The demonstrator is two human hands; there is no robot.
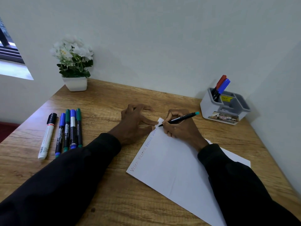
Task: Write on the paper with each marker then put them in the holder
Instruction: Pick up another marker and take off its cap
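Note:
A white sheet of paper (172, 165) lies tilted on the wooden desk (114, 185), with words written along its left edge. My right hand (180, 128) grips a black marker with a teal end (180, 119), its tip on the paper's far corner. My left hand (135, 121) rests beside it, fingertips pressing that corner of the sheet. Five markers (68, 129) lie in a row at the left: a white one with a black cap (47, 136), then blue and green ones. A grey holder (224, 106) at the back right contains a red marker (219, 83) and a blue marker (224, 87).
A white pot of white flowers (74, 66) stands at the desk's back left corner. Walls close the desk in at the back and right. A window (9, 51) is at the far left.

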